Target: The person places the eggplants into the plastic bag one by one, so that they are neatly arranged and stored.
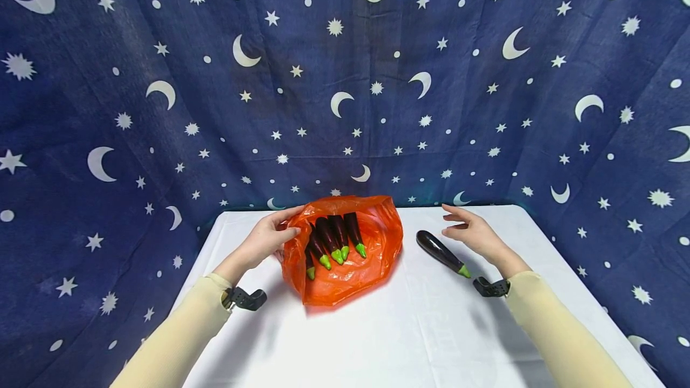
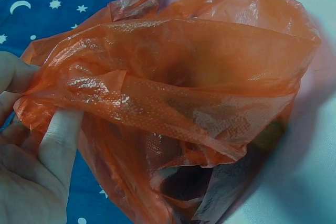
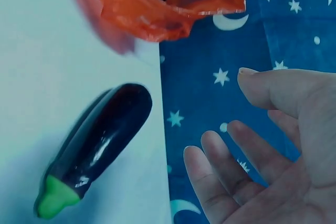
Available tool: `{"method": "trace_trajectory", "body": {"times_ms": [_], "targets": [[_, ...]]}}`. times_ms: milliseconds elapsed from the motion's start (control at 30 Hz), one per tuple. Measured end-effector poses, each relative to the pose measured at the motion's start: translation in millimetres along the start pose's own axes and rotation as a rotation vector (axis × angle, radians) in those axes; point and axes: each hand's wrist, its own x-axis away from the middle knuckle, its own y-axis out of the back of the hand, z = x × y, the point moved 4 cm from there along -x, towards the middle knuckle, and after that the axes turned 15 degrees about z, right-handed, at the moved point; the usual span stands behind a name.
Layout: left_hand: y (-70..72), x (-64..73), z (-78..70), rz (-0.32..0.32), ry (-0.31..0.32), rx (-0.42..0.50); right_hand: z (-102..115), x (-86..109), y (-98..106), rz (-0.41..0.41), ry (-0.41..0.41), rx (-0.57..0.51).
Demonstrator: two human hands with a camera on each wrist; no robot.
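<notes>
An orange plastic bag [image 1: 345, 292] lies on the table with its mouth facing the person. Inside it several dark purple eggplants [image 1: 353, 232] with green stem ends lie side by side. My left hand [image 1: 266, 238] pinches the bag's left rim between thumb and fingers; the left wrist view shows the film [image 2: 94, 85] bunched there. One more eggplant [image 1: 439, 251] rests on the table right of the bag, its green end toward the person. My right hand [image 1: 474, 235] hovers just right of that eggplant, fingers spread and holding nothing; in the right wrist view a gap separates them.
A white-covered table [image 1: 377, 346] carries everything. Behind and on both sides hangs a dark blue cloth [image 1: 345, 130] with white moons and stars. Each wrist wears a black strap with a small camera [image 1: 490, 287].
</notes>
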Motion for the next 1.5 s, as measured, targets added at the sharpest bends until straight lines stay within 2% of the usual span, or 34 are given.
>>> {"method": "trace_trajectory", "body": {"times_ms": [433, 700, 1000, 1300, 1500], "targets": [[7.5, 0.7, 3.1, -0.022, -0.033, -0.034, -26, 1.1, 5, -0.001, -0.053, -0.011], [12.0, 4.6, 3.3, -0.039, -0.048, -0.044, -41, 0.0, 7, 0.006, -0.116, 0.010], [14.6, 6.5, 2.6, -0.038, -0.051, -0.058, -52, -0.5, 9, 0.058, -0.204, 0.008], [12.3, 5.0, 1.6, -0.026, -0.052, -0.057, -54, 0.1, 4, 0.143, -0.202, -0.035], [11.4, 4.5, 2.4, -0.029, -0.051, -0.064, -56, 0.9, 4, 0.204, -0.277, -0.067]]}}
